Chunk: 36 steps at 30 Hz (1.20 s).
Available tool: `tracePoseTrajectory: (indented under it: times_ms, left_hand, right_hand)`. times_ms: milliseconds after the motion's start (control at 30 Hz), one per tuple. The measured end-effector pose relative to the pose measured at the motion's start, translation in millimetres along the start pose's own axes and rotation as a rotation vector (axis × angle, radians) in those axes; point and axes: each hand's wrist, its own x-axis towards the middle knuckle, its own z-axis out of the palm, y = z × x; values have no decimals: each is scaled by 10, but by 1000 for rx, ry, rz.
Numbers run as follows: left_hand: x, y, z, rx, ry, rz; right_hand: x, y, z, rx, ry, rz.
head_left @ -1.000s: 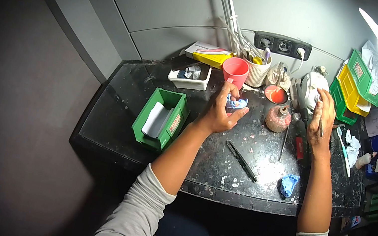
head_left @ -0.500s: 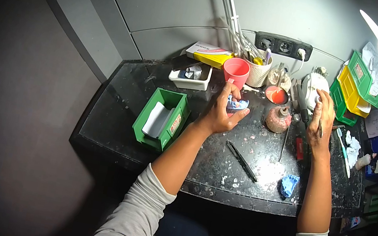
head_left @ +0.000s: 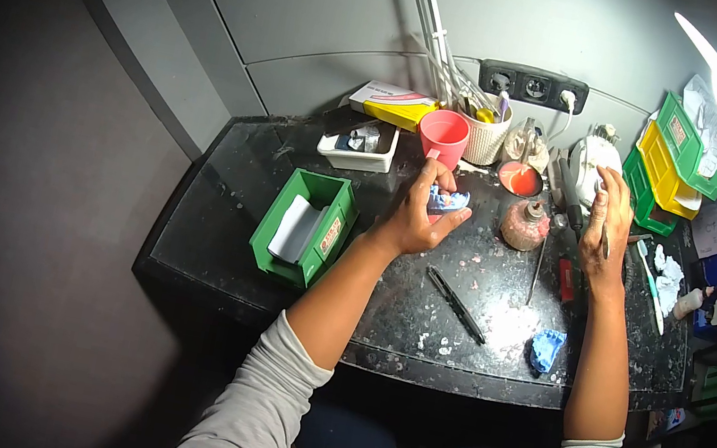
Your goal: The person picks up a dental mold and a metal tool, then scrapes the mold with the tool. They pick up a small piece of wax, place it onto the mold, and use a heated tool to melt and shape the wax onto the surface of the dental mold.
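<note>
A seated person's arms stretch forward, well apart, the bare left forearm [head_left: 335,302] slanting inward and the bare right forearm [head_left: 604,363] running almost straight ahead. The left hand [head_left: 418,211] is raised in a pinching curl, its index finger bent over and its thumb [head_left: 452,224] reaching toward the right. The right hand [head_left: 608,234] stands on edge, its wrist nearly straight and its fingers [head_left: 623,202] long, close together and gently bent.
</note>
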Motion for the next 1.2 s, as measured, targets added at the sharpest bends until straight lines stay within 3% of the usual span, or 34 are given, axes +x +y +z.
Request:
tracePoseTrajectory:
  times_ms: [567,667,767,833,1000,1033,1100,1133,1200]
  left_hand:
    - [-35,37,36,8,-24,-20]
    - [-36,283,75,44,-11,-32]
    - [-57,498,166,13,26,-49]
    - [-62,644,169,35,35,-35]
    - [-122,816,176,141,111,22]
    - [-133,822,175,141,111,44]
    - [-130,797,179,235,144,245]
    - [-164,795,170,233,128,223]
    - [-177,798,187,240,138,253]
  right_hand:
    - [28,-94,-92,-9,79,24]
    - [78,-439,-295,261,114,139]
    - [-17,-824,-350,789,80,234]
    - [-98,-1034,-415,959,-37,167]
    - [-203,-1314,-443,871,-187,-83]
    - [-267,-1388,-431,935,-156,8]
    - [-281,-1401,-399,908,-159,-53]
    - [-224,-1361,-388,793,-143,-222]
    - [-246,-1374,-399,719,-134,-260]
